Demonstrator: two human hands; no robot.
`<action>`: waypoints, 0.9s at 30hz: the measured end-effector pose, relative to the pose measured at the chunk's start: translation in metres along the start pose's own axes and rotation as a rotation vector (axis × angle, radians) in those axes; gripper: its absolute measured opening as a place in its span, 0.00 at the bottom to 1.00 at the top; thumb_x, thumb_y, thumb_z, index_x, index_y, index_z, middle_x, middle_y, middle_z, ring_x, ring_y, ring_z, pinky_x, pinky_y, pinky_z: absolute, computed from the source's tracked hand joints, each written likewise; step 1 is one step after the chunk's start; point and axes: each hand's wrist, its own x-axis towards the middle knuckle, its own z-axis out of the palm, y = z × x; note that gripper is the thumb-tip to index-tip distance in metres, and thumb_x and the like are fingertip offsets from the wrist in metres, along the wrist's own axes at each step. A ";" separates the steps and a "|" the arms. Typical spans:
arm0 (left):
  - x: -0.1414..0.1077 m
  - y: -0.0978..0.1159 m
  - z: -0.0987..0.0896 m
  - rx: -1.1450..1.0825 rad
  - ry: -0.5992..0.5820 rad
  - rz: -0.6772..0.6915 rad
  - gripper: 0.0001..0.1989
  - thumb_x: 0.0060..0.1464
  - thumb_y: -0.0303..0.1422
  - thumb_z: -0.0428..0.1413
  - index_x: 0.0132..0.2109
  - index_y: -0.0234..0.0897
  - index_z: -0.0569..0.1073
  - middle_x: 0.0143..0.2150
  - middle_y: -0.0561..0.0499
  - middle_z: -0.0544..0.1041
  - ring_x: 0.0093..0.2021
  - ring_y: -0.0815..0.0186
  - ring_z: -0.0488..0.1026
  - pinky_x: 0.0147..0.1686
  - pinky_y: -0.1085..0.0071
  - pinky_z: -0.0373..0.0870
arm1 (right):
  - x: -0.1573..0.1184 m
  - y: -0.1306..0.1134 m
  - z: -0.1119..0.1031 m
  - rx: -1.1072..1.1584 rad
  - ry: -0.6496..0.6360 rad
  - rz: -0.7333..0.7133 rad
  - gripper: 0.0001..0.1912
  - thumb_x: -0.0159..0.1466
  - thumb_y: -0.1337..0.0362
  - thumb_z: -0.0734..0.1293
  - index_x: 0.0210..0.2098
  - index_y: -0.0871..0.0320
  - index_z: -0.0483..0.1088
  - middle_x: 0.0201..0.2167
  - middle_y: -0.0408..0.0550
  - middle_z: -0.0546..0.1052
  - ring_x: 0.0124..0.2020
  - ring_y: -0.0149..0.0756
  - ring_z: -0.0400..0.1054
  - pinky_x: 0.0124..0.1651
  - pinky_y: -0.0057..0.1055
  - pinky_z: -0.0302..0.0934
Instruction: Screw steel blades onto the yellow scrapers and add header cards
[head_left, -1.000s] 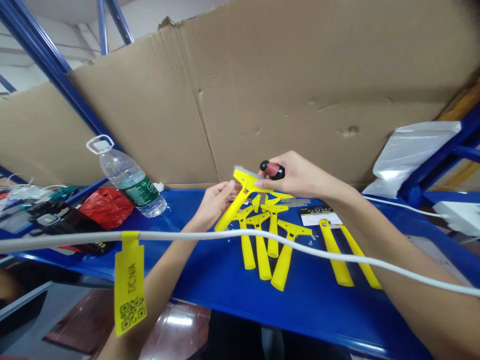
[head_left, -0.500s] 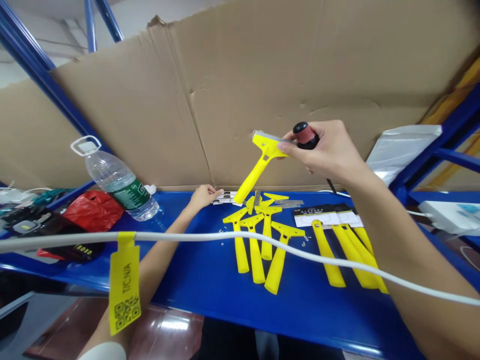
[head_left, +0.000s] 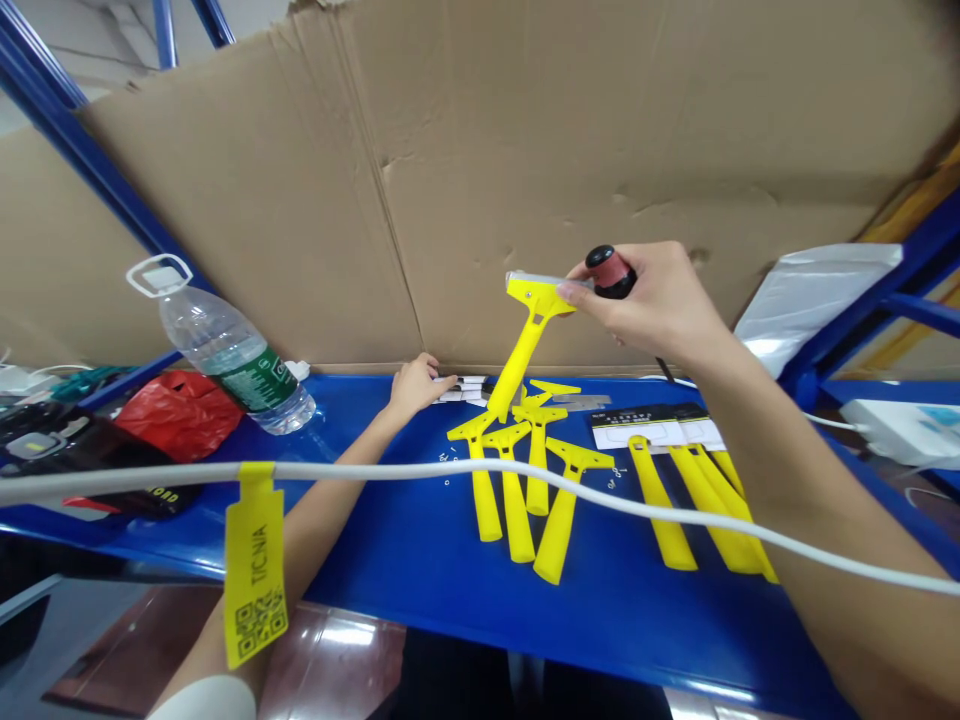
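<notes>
My right hand [head_left: 652,300] is raised, holding a yellow scraper [head_left: 525,340] by its wide head, handle pointing down-left. A metal strip runs along the head's top edge. A screwdriver with a red and black handle [head_left: 611,270] is tucked in the same hand, its shaft emerging below. At the back of the table, my left hand [head_left: 416,388] rests at small white-and-black packs [head_left: 469,388], thumb stretched over them and a finger lifted apart. Several yellow scraper handles [head_left: 514,490] lie in front. Metal blades [head_left: 585,402] lie behind them.
To the right, more yellow scrapers [head_left: 660,510] lie on black-and-white cards [head_left: 637,430]. Tiny pale parts are scattered on the blue table [head_left: 420,560]. A water bottle [head_left: 240,350] and red bag [head_left: 176,415] stand left. A tagged white cable [head_left: 420,470] crosses the foreground; cardboard [head_left: 480,180] walls the back.
My left hand has shifted slightly right over the white packs, with a finger lifted. The raised scraper's handle has swung a little to the right and down. The view has shifted slightly.
</notes>
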 end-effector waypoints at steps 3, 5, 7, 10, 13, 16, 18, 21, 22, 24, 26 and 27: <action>-0.003 0.001 -0.010 -0.009 0.010 0.064 0.19 0.58 0.42 0.68 0.53 0.39 0.82 0.48 0.43 0.89 0.51 0.50 0.85 0.53 0.59 0.77 | 0.000 0.000 -0.002 -0.016 0.034 -0.005 0.12 0.65 0.52 0.77 0.39 0.55 0.85 0.26 0.47 0.74 0.29 0.41 0.63 0.34 0.41 0.54; -0.005 -0.002 -0.017 -0.016 0.006 0.101 0.16 0.60 0.41 0.67 0.52 0.39 0.83 0.48 0.42 0.89 0.50 0.53 0.86 0.53 0.61 0.78 | 0.001 0.000 -0.005 0.000 0.048 0.014 0.12 0.67 0.53 0.77 0.40 0.55 0.85 0.26 0.48 0.74 0.30 0.42 0.64 0.35 0.42 0.55; -0.005 -0.005 -0.020 -0.018 -0.004 0.117 0.14 0.62 0.43 0.66 0.48 0.39 0.83 0.49 0.41 0.89 0.50 0.53 0.86 0.54 0.62 0.79 | 0.001 -0.001 -0.008 0.024 0.055 0.041 0.12 0.68 0.53 0.77 0.40 0.55 0.84 0.25 0.48 0.74 0.31 0.43 0.65 0.37 0.43 0.56; -0.003 -0.008 -0.016 -0.018 -0.021 0.103 0.19 0.62 0.50 0.67 0.46 0.38 0.84 0.49 0.37 0.89 0.50 0.50 0.87 0.53 0.59 0.80 | 0.001 0.000 -0.009 0.053 0.066 0.070 0.12 0.68 0.53 0.77 0.40 0.56 0.84 0.24 0.48 0.73 0.32 0.45 0.67 0.39 0.44 0.57; 0.000 -0.008 -0.009 -0.017 -0.020 0.079 0.24 0.59 0.54 0.68 0.46 0.37 0.84 0.47 0.35 0.89 0.49 0.47 0.87 0.53 0.57 0.81 | 0.001 0.000 -0.008 0.049 0.083 0.069 0.10 0.68 0.54 0.77 0.39 0.55 0.84 0.24 0.48 0.73 0.31 0.44 0.67 0.37 0.43 0.57; 0.001 -0.007 -0.011 -0.010 -0.008 0.082 0.20 0.58 0.50 0.70 0.46 0.38 0.85 0.46 0.38 0.90 0.50 0.47 0.87 0.53 0.57 0.81 | 0.002 -0.001 -0.006 0.032 0.097 0.065 0.10 0.66 0.55 0.78 0.38 0.55 0.84 0.26 0.49 0.75 0.30 0.44 0.68 0.35 0.42 0.56; 0.001 -0.009 -0.017 -0.007 -0.008 0.101 0.17 0.58 0.46 0.69 0.46 0.39 0.86 0.45 0.40 0.90 0.49 0.48 0.87 0.54 0.58 0.81 | 0.002 -0.002 -0.007 0.033 0.100 0.073 0.10 0.67 0.55 0.77 0.38 0.55 0.84 0.27 0.50 0.76 0.29 0.44 0.68 0.34 0.41 0.56; -0.001 -0.013 -0.027 -0.016 -0.032 0.139 0.15 0.58 0.41 0.67 0.48 0.38 0.87 0.45 0.41 0.90 0.47 0.50 0.87 0.53 0.59 0.81 | 0.001 -0.001 -0.008 0.051 0.099 0.103 0.10 0.68 0.55 0.76 0.40 0.55 0.85 0.25 0.49 0.75 0.28 0.43 0.66 0.33 0.41 0.57; -0.002 -0.015 -0.029 -0.021 -0.046 0.151 0.14 0.58 0.40 0.67 0.47 0.38 0.87 0.45 0.41 0.90 0.47 0.50 0.87 0.54 0.59 0.81 | 0.001 -0.001 -0.008 0.057 0.095 0.114 0.11 0.68 0.54 0.76 0.40 0.55 0.85 0.24 0.49 0.74 0.28 0.43 0.66 0.33 0.41 0.57; -0.003 -0.018 -0.030 -0.029 -0.074 0.174 0.12 0.59 0.39 0.66 0.45 0.39 0.88 0.47 0.41 0.90 0.48 0.50 0.87 0.55 0.59 0.81 | 0.002 0.001 -0.008 0.066 0.090 0.126 0.11 0.69 0.54 0.76 0.40 0.55 0.85 0.23 0.49 0.73 0.27 0.43 0.66 0.33 0.41 0.58; -0.005 -0.021 -0.030 -0.037 -0.092 0.183 0.11 0.61 0.40 0.63 0.42 0.40 0.88 0.48 0.41 0.91 0.50 0.49 0.87 0.57 0.58 0.81 | 0.002 0.002 -0.007 0.066 0.098 0.129 0.11 0.68 0.53 0.76 0.40 0.55 0.85 0.23 0.49 0.73 0.27 0.43 0.67 0.33 0.41 0.58; -0.006 -0.021 -0.029 -0.041 -0.094 0.180 0.12 0.63 0.41 0.62 0.42 0.40 0.89 0.48 0.41 0.91 0.51 0.49 0.87 0.57 0.58 0.81 | 0.002 0.003 -0.006 0.063 0.104 0.127 0.12 0.67 0.53 0.77 0.39 0.55 0.85 0.24 0.49 0.74 0.28 0.43 0.68 0.33 0.41 0.59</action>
